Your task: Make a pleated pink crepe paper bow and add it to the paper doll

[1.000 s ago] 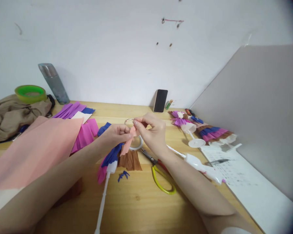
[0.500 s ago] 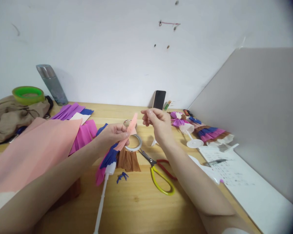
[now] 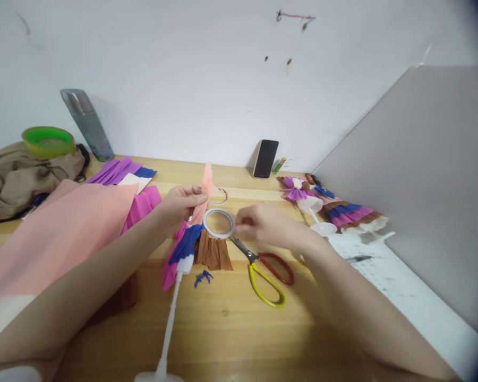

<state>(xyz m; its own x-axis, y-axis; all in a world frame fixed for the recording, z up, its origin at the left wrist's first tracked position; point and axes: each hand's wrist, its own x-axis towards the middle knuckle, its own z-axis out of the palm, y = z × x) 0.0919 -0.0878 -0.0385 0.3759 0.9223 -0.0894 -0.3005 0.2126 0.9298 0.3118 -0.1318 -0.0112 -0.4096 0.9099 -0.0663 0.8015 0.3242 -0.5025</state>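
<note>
Pinching a pink paper strip upright in the left hand; right hand blurred at the tape roll, grip impossible to tell, above the tabletop.

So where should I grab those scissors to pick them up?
Take the scissors by the yellow and red handle loops, coming from the near side. The loops lie flat, open and clear on the table, while the blades point away under the right hand.
</note>
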